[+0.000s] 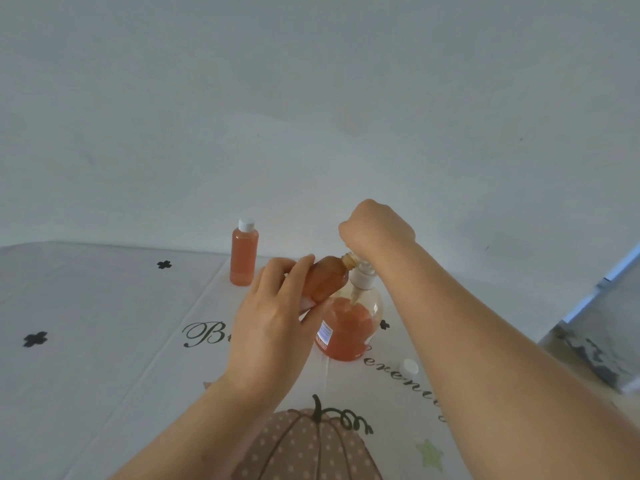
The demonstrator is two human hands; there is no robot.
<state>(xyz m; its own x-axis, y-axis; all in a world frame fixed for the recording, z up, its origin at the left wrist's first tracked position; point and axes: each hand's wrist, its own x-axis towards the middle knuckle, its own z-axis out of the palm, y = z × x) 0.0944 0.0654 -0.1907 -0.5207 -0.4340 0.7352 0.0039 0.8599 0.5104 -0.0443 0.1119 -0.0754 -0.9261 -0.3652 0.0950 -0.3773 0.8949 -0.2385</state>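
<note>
white cloth (138,393) over the counter (86,306), printed with a dotted pumpkin (304,445) at six o'clock, black script (204,334) above it, black clovers (34,339) toward nine. at eleven o'clock from the pumpkin, upright near the far edge, a capped bottle (244,258) of orange liquid. at two o'clock, a loose white cap (410,366); at three, a green star (429,453).

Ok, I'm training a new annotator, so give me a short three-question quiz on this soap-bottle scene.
1. True or false: the capped small bottle stands upright on the tablecloth.
2. Which hand holds the tilted small bottle? A) left B) right
3. Fill in: the loose white cap lies to the ___ of the pump bottle.
Key: 1 true; 2 A, the left hand; 3 right.
</note>
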